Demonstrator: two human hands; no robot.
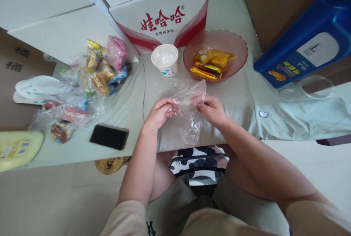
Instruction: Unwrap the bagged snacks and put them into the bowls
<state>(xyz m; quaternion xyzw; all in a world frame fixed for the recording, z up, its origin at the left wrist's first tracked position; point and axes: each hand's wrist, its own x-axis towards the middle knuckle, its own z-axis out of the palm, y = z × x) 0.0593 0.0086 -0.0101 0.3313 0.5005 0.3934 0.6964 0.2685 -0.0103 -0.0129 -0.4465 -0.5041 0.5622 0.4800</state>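
Cloth-covered table (290, 119) — pale floor (55, 199) below.

The white-and-red cardboard box (170, 18) reads 娃哈哈® above 饮用纯净水; the brown cardboard box (24, 64) shows 桶 twice; the large blue plastic bottle's (304, 38) small lettering blurs.

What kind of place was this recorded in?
Probably a room in a home, though it could be a small storeroom. The signs are a cloth-covered table, a pink scalloped bowl holding yellow-wrapped snacks, and a Wahaha water carton behind it.
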